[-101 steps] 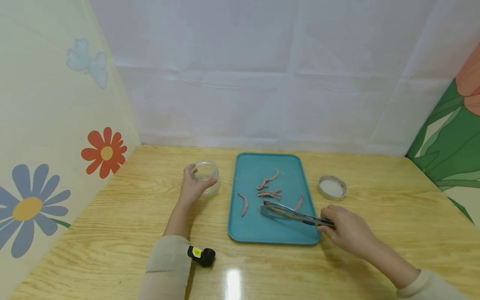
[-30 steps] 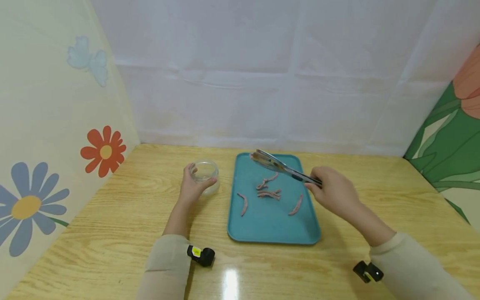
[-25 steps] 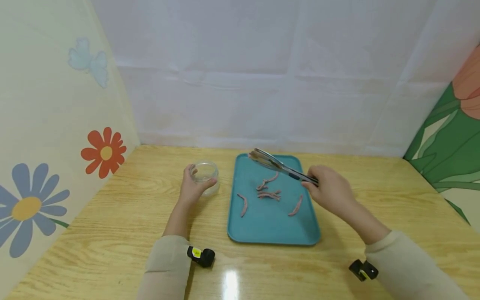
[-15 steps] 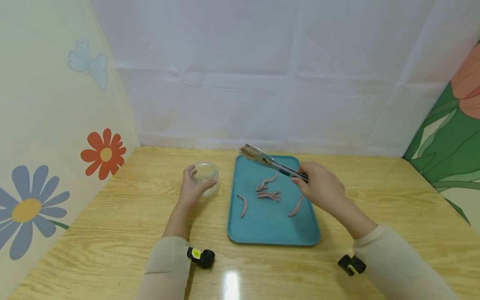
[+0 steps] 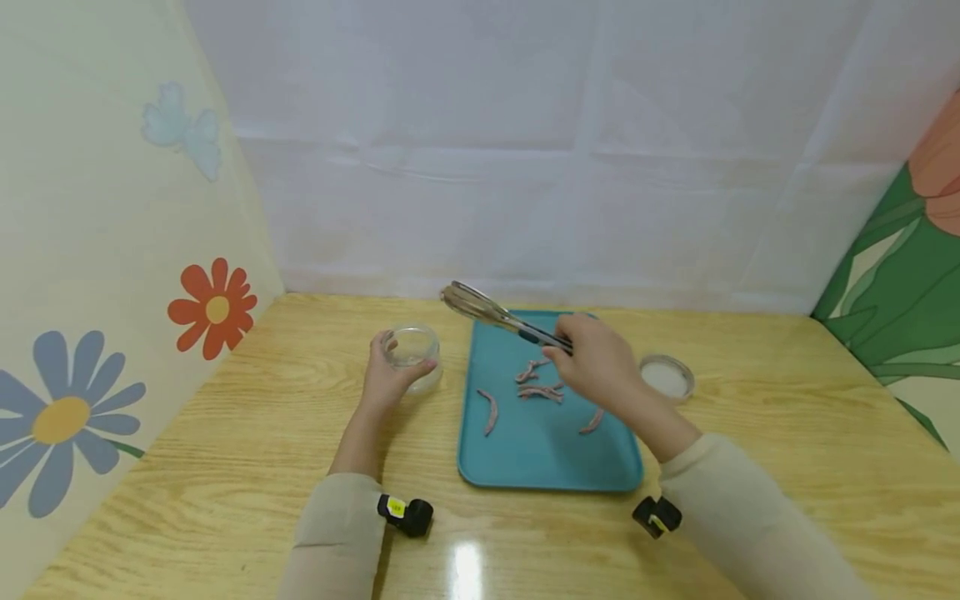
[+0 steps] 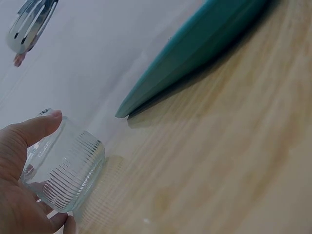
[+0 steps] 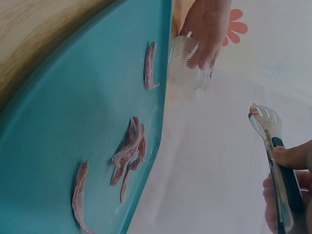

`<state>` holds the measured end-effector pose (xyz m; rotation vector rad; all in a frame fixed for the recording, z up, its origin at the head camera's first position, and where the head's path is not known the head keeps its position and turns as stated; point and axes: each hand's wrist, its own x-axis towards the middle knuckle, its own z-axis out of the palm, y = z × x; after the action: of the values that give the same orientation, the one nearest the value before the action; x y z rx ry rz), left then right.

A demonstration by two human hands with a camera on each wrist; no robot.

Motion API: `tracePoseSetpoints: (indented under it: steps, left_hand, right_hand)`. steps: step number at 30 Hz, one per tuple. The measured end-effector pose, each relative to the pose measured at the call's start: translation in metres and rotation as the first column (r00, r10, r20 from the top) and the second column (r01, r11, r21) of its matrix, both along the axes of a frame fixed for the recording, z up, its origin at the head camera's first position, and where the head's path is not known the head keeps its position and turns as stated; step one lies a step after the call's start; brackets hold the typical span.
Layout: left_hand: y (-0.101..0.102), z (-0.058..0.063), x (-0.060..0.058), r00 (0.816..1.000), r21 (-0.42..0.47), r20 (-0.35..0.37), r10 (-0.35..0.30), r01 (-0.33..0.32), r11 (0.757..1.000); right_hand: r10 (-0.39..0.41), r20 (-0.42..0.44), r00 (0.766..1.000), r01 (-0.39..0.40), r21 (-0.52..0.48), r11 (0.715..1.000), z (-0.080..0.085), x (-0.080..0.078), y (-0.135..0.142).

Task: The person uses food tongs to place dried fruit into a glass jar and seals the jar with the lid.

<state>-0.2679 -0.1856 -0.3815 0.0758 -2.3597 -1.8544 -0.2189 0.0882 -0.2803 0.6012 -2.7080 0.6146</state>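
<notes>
My left hand point(image 5: 384, 379) holds a clear ribbed glass jar point(image 6: 75, 168) upright on the table, thumb on one side and fingers round the other. Nothing shows inside the jar. In my right hand point(image 5: 596, 358) are metal tongs point(image 5: 483, 310), gripped by the handles and raised, their heads pointing left past the tray's back corner. A small pinkish piece point(image 6: 18, 59) pokes from the tips of the tongs; the rest of it is hidden between the heads. On the teal tray point(image 5: 547, 462) lie several pinkish-brown meat-like strips point(image 7: 129, 148), some bunched in the middle.
A round lid point(image 5: 666, 377) lies on the table to the right of the tray, partly behind my right arm. The wooden table point(image 5: 247, 467) ends at a white cloth backdrop point(image 5: 540, 208). Flower-printed panels point(image 5: 213, 310) stand at both sides.
The tongs first reached down to a strip at the tray's front, then lifted with a piece. They have since moved left toward the jar. My left hand keeps its place.
</notes>
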Motion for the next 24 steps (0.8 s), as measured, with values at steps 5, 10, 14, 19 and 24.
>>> tracePoseSetpoints:
  steps: [5, 10, 14, 19, 24]
  left_hand:
    - [0.001, 0.000, 0.000, 1.000, 0.007, 0.000, 0.010, -0.010, 1.000]
    - [0.001, 0.001, 0.001, 1.000, 0.011, 0.001, 0.009, -0.009, 1.000]
    - [0.002, 0.002, 0.001, 1.000, 0.018, -0.001, 0.004, -0.004, 1.000]
    - [0.002, 0.003, 0.002, 1.000, 0.042, 0.003, -0.011, 0.010, 0.999]
    - [0.001, 0.002, 0.002, 1.000, 0.050, 0.002, -0.012, 0.012, 0.999]
  right_hand:
    - [0.001, 0.038, 0.999, -0.001, 0.004, 1.000, -0.002, -0.002, -0.012]
    - [-0.012, 0.043, 0.999, 0.011, 0.031, 0.999, -0.007, -0.004, -0.023]
    - [-0.013, 0.034, 0.999, 0.012, 0.046, 0.999, -0.011, -0.005, -0.031]
    - [-0.015, 0.039, 0.999, 0.012, 0.054, 0.998, -0.014, -0.006, -0.040]
    - [-0.018, 0.047, 0.999, 0.014, 0.071, 0.997, -0.020, -0.007, -0.046]
